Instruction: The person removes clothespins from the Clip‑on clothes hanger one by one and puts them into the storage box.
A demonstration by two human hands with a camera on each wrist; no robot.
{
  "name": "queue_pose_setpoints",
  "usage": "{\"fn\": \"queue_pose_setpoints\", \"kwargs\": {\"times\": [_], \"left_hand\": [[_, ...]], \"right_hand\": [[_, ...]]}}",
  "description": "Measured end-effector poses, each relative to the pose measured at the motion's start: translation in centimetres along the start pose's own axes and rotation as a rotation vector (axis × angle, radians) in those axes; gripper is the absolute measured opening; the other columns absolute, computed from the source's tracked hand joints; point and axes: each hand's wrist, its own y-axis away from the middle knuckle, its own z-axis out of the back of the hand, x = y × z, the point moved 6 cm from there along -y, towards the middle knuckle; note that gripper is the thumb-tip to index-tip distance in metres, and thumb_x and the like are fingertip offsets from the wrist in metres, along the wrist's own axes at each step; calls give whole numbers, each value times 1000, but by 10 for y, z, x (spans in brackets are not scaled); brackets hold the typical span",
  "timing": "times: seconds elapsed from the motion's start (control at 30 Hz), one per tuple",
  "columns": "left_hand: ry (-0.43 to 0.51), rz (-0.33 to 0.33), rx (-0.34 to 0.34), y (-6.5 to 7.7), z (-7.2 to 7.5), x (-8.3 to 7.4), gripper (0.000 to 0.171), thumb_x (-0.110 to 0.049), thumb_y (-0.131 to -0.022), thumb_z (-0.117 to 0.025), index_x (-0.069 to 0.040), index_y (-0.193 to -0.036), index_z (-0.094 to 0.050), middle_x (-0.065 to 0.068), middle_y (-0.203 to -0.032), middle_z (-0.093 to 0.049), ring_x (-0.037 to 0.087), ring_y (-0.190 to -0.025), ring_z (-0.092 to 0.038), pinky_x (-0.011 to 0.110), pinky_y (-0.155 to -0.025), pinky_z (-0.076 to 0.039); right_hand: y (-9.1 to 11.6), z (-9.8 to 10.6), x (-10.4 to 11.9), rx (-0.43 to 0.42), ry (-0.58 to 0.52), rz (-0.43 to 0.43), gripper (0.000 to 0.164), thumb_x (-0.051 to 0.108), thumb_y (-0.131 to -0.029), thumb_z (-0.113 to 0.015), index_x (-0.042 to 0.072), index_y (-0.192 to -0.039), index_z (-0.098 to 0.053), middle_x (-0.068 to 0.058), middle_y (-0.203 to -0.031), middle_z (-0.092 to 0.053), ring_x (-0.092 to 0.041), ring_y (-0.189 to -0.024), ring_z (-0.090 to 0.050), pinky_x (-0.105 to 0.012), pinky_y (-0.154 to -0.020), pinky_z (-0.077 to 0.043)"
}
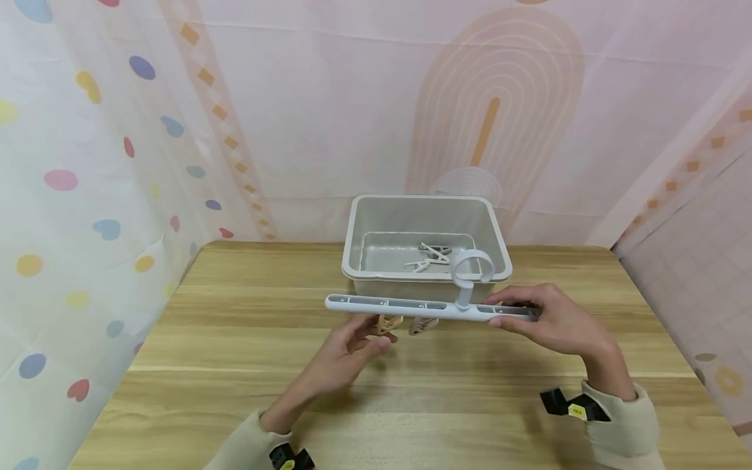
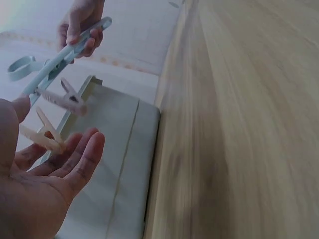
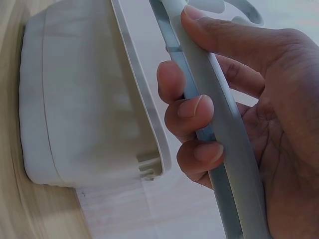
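Note:
My right hand [image 1: 558, 323] grips one end of a pale grey-white plastic clip hanger [image 1: 399, 305], fingers wrapped round its slotted bar in the right wrist view. A round hook [image 1: 472, 264] stands up from the bar. Two clothespins hang beneath it: a beige-orange clothespin [image 1: 389, 324] at the left and a pinkish-brown clothespin [image 1: 423, 325] beside it. My left hand [image 1: 346, 356] is under the bar's left part, palm up. Its loosely bent fingers [image 2: 84, 159] are right at the beige-orange clothespin, and its thumb lies apart from them.
A grey plastic basin [image 1: 420, 203] stands behind the hanger at the table's back edge. Several pale and grey clothespins [image 1: 435, 254] lie inside it. The wooden table [image 1: 247, 339] meets a patterned cloth backdrop [image 1: 323, 117].

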Motion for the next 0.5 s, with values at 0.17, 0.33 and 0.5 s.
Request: {"fn": "queue_pose_setpoints", "kwargs": {"times": [0.17,0.33,0.5], "left_hand": [[-27,19,-20,-4,-4,0,35,-19,-107,-56,-6,-139,-57,23,-119,-67,31,-92,-69,38,-79,-61],[-127,2,-51,-5,-3,-2,29,-16,-107,-54,-3,-131,-64,23,-103,-74,17,-70,-59,25,-60,-51],[-206,-13,-107,-3,3,-3,31,-19,-105,-58,-5,-132,-66,13,-99,-77,9,-73,-61,21,-68,-53]], "right_hand": [[-1,-1,0,-3,11,-2,19,19,-92,-78,25,-110,-76,11,-83,-71,-3,-70,-59,-23,-64,-50],[-1,0,0,-1,10,7,20,18,-92,-78,25,-110,-76,11,-82,-71,-3,-69,-58,-23,-62,-50],[-1,1,-1,5,13,11,20,18,-92,-78,25,-111,-76,10,-80,-71,-2,-67,-56,-22,-61,-48]]}}
